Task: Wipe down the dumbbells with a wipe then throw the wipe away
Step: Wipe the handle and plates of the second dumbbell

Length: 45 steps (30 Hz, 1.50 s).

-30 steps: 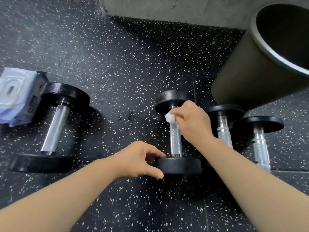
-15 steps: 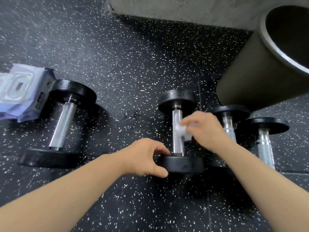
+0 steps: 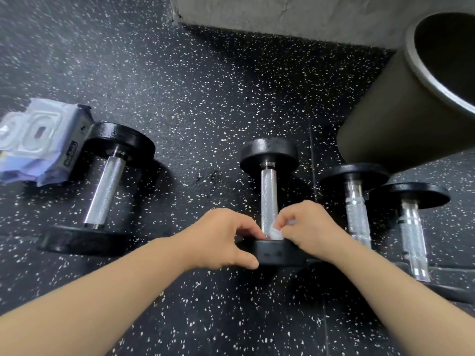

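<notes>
A black dumbbell with a knurled steel handle [image 3: 268,194] lies in the middle of the speckled rubber floor. My left hand [image 3: 218,240] grips its near weight plate [image 3: 276,255]. My right hand [image 3: 308,227] pinches a small white wipe [image 3: 275,232] against the low end of the handle, just above that plate. A bigger dumbbell [image 3: 105,191] lies to the left. Two more dumbbells lie to the right, one [image 3: 356,201] close by and another [image 3: 413,227] further out. A tall dark bin [image 3: 401,119] with a metal rim stands at the upper right.
A pale blue pack of wipes [image 3: 36,142] lies at the far left, touching the big dumbbell's far plate. A grey concrete wall [image 3: 282,14] runs along the top. A floor mat seam [image 3: 312,140] passes between the middle dumbbell and the bin.
My right hand has slid the wipe down the handle from its far end to the near plate. My left hand has kept its grip on that plate.
</notes>
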Motion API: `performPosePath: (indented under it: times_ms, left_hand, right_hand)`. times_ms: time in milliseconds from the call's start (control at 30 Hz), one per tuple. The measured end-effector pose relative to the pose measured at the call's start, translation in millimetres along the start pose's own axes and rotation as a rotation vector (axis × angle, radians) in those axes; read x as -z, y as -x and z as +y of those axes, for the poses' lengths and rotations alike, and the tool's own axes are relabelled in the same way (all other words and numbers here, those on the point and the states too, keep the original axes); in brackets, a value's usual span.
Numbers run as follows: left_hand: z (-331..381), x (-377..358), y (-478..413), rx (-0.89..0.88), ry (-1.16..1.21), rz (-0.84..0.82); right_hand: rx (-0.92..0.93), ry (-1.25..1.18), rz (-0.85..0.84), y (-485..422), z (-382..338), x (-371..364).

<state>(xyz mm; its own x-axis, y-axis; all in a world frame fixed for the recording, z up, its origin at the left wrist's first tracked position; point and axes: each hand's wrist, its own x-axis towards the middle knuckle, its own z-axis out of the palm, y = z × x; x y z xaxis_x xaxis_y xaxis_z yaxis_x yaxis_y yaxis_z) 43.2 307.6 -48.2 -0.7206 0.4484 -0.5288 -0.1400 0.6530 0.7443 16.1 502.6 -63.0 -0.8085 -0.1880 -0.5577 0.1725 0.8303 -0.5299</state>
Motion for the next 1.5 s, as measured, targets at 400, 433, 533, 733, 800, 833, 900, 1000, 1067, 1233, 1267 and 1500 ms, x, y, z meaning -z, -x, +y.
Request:
performPosePath:
  times_ms: [400, 433, 533, 733, 800, 833, 900, 1000, 1067, 1233, 1267, 1500]
  left_hand:
    - [-20.9, 6.4, 0.4, 0.024, 0.039, -0.009]
    - [-22.1, 7.1, 2.0, 0.029, 0.040, -0.010]
    - [-24.9, 9.5, 7.0, 0.044, 0.049, -0.018]
    - [-31.8, 9.0, 8.8, 0.057, 0.061, 0.000]
    - [-32.1, 9.6, 9.2, 0.060, 0.090, 0.001]
    - [-33.1, 9.6, 9.2, 0.062, 0.098, 0.000]
    - [-35.7, 10.2, 7.8, 0.061, 0.083, 0.006]
    - [-36.1, 12.8, 9.0, 0.062, 0.101, -0.005]
    - [-37.6, 13.4, 9.5, 0.065, 0.111, -0.004]
    - [-43.3, 17.1, 9.3, 0.098, 0.116, -0.021]
    - [-43.6, 18.4, 9.6, 0.107, 0.112, -0.028]
    - [-26.8, 21.0, 18.3, 0.080, 0.056, -0.008]
  right_hand:
    - [-0.168, -0.426, 0.446, -50.3, -32.8, -8.5]
    - [-0.159, -0.380, 0.384, -38.8, -30.5, -10.0]
    - [-0.149, -0.155, 0.193, -1.8, -25.2, -17.8]
    - [-0.265, -0.183, 0.088, -15.4, -35.4, -13.8]
    - [-0.297, -0.351, 0.185, -31.6, -40.6, -9.2]
    - [-0.308, -0.429, 0.251, -42.4, -42.9, -6.4]
    - [-0.343, -0.611, 0.357, -60.9, -50.7, -1.7]
    - [-0.334, -0.749, 0.445, -69.8, -56.6, -7.2]
    - [-0.282, -0.647, 0.426, -61.3, -52.3, -13.0]
    - [-0.184, -0.224, 0.184, -15.4, -34.4, -24.4]
    - [-0.170, -0.133, 0.120, -9.3, -33.0, -27.0]
    - [-0.300, -0.296, 0.173, -27.2, -40.5, -13.4]
